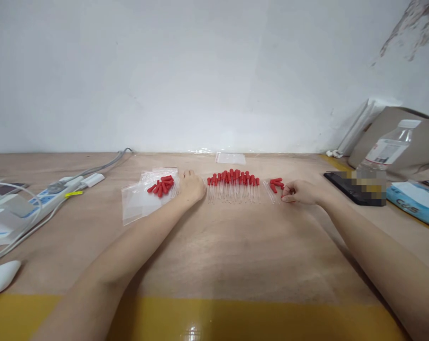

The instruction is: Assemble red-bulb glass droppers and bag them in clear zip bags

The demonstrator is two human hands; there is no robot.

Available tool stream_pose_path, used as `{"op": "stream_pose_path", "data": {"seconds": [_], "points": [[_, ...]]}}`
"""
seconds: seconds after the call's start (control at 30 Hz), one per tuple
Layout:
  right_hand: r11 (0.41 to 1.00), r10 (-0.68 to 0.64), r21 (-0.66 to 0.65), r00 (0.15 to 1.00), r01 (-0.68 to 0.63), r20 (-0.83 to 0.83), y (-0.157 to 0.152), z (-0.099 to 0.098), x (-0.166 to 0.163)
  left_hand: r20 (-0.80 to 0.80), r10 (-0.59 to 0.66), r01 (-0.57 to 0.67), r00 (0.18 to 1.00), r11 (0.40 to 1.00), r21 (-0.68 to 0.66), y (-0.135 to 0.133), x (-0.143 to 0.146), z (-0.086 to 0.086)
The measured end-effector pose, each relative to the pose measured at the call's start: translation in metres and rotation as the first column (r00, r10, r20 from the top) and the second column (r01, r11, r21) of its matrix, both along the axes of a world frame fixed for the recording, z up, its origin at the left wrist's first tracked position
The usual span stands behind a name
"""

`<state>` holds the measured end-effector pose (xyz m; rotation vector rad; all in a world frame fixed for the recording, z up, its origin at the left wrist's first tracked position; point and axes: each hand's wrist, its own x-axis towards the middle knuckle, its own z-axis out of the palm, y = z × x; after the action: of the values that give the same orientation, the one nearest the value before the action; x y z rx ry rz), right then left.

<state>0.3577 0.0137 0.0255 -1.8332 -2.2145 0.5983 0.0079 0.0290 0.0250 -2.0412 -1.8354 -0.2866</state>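
Note:
A row of glass droppers with red rubber bulbs (233, 183) lies at the middle of the wooden table (214, 246). My left hand (191, 187) rests curled beside a pile of loose red bulbs (162, 185) on clear plastic bags (139, 201); what its fingers hold is hidden. My right hand (300, 192) is pinched on a red bulb at the edge of a small group of red bulbs and glass tubes (274, 187).
A power strip with grey cables (63, 187) and a white object (1, 277) lie at the left. A black phone (353, 187), a plastic bottle (387, 149), a cardboard box (406, 137) and a blue pack (415, 201) stand at the right. Yellow tape (214, 319) edges the front.

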Motion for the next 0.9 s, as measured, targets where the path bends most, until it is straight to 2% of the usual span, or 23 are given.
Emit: {"op": "stream_pose_path", "data": {"seconds": [0.13,0.23,0.3,0.37,0.4,0.47,0.53,0.6,0.7,0.77,0.9], "points": [[0.988,-0.022,0.155,1.000,0.020,0.012,-0.005,0.010,-0.013,0.087,0.067,-0.058,0.994,0.993,-0.101,0.005,-0.001,0.003],[0.945,-0.011,0.325,0.996,0.040,-0.090,-0.013,0.018,-0.040,0.134,0.107,-0.085,0.985,0.983,-0.161,0.011,-0.006,0.008],[0.909,0.056,0.417,0.983,0.022,-0.175,-0.020,0.020,-0.064,0.151,0.094,-0.069,0.984,0.984,-0.162,0.012,-0.009,0.011],[0.871,0.185,0.487,0.959,-0.060,-0.213,-0.027,0.020,-0.091,0.165,0.067,-0.042,0.984,0.988,-0.145,0.008,-0.012,0.013],[0.853,0.232,0.515,0.948,-0.089,-0.220,-0.030,0.018,-0.103,0.174,0.029,-0.007,0.984,0.992,-0.125,0.003,-0.013,0.013],[0.801,0.313,0.579,0.930,-0.151,-0.192,-0.034,0.013,-0.125,0.203,-0.128,0.144,0.971,0.987,-0.065,-0.010,-0.014,0.011],[0.734,0.377,0.651,0.913,-0.192,-0.155,-0.035,0.004,-0.139,0.247,-0.409,0.416,0.878,0.909,0.026,-0.026,-0.017,0.003],[0.672,0.416,0.713,0.898,-0.200,-0.141,-0.035,-0.008,-0.148,0.264,-0.568,0.573,0.780,0.817,0.068,-0.041,-0.020,-0.007],[0.615,0.452,0.768,0.878,-0.177,-0.160,-0.035,-0.027,-0.153,0.248,-0.699,0.677,0.670,0.713,0.181,-0.056,-0.024,-0.023],[0.590,0.471,0.789,0.867,-0.173,-0.162,-0.035,-0.037,-0.154,0.219,-0.749,0.709,0.626,0.663,0.242,-0.059,-0.024,-0.031],[0.552,0.487,0.813,0.863,-0.184,-0.135,-0.037,-0.045,-0.154,0.174,-0.773,0.720,0.610,0.632,0.288,-0.056,-0.021,-0.035]]}}
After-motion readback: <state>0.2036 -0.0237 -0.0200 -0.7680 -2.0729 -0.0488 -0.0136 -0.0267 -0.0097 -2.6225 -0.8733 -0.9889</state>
